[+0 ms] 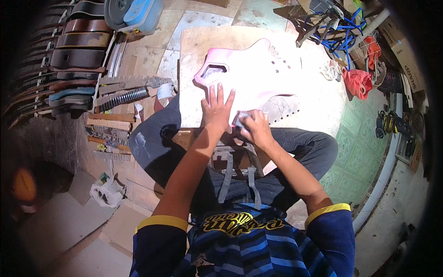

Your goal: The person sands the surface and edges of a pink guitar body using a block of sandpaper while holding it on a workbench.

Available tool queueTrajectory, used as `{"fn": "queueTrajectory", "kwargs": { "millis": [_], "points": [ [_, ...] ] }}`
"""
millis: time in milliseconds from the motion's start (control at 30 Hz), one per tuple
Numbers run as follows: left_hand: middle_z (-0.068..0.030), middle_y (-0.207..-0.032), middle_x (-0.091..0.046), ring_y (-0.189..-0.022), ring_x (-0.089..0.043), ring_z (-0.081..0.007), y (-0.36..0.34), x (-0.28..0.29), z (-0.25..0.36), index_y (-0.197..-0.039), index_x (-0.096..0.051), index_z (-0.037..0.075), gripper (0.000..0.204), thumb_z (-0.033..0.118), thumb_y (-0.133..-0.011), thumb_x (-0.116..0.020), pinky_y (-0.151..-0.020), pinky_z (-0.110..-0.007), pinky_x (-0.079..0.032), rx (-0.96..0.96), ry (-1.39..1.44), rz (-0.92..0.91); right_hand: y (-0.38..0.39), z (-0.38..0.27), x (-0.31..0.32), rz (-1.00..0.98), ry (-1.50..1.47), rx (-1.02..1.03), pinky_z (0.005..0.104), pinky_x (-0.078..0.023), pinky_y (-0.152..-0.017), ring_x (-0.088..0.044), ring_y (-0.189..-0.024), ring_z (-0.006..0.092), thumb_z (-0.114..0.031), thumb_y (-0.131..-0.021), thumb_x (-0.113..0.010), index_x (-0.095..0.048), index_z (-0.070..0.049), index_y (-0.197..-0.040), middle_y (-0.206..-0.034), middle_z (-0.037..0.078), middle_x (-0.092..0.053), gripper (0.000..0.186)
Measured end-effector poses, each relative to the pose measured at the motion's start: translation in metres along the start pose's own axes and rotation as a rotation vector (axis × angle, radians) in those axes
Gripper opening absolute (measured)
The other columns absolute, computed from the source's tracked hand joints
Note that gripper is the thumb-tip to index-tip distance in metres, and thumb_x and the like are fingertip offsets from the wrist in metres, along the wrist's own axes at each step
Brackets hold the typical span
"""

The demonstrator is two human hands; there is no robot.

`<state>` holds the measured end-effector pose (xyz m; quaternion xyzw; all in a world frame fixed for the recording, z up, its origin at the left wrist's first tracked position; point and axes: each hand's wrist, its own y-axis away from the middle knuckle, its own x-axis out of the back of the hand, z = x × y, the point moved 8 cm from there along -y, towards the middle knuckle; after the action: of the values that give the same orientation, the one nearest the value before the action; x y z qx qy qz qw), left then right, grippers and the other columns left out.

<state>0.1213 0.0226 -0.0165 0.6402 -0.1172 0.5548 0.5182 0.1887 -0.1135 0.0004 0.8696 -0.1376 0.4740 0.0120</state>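
A pale pink electric guitar body (244, 64) lies on a light board (323, 111) in front of me, washed out by bright light. It has a dark cutout near its left edge and several small holes at the upper right. My left hand (218, 111) rests on the lower left part of the body, fingers spread. Close beside it, my right hand (257, 127) is closed around a small grey folded piece of sandpaper (239, 119), held against the body's near edge. The fingers partly cover the sandpaper.
Several guitar bodies (78, 57) stand racked at the left. Tools and a coiled spring-like tube (127, 98) lie beside my left knee. A blue plastic tub (143, 16) stands at the far left. Blue cords (350, 27) and a red bag (357, 84) sit at the right.
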Motion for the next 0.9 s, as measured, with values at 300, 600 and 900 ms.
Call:
{"fn": "queueTrajectory", "kwargs": {
  "millis": [300, 600, 900],
  "points": [
    [-0.0265, -0.174, -0.004, -0.160, -0.006, -0.0498, 0.000, -0.009, -0.005, -0.170, -0.011, 0.023, 0.154, 0.035, -0.047, -0.104, -0.119, -0.072, -0.026, -0.010, -0.020, 0.071, -0.001, -0.002, -0.004, -0.043, -0.070, 0.051, 0.0565, -0.045, -0.095, -0.056, -0.114, 0.0394, -0.018, -0.074, -0.081, -0.068, -0.012, -0.115, -0.119, 0.017, -0.061, 0.043],
    [-0.0341, -0.171, -0.003, -0.157, -0.003, -0.0577, -0.005, -0.012, -0.006, -0.170, -0.011, 0.015, 0.157, 0.030, -0.043, -0.103, -0.121, -0.074, -0.016, -0.098, 0.066, 0.069, 0.022, -0.023, -0.010, -0.428, -0.431, -0.040, 0.0513, -0.049, -0.098, -0.060, -0.116, 0.0402, -0.018, -0.072, -0.085, -0.063, -0.006, -0.117, -0.117, 0.018, -0.063, 0.051],
    [-0.0402, -0.166, -0.020, -0.157, -0.014, -0.0536, 0.045, -0.057, 0.062, -0.157, -0.023, -0.017, 0.133, 0.072, -0.075, -0.076, -0.125, -0.068, -0.012, -0.069, 0.080, 0.367, 0.059, 0.067, 0.116, 0.419, -0.698, -0.547, 0.0366, -0.051, -0.099, -0.065, -0.112, 0.0232, -0.011, -0.080, -0.084, -0.062, 0.002, -0.119, -0.115, 0.016, -0.067, 0.046]
  ]
}}
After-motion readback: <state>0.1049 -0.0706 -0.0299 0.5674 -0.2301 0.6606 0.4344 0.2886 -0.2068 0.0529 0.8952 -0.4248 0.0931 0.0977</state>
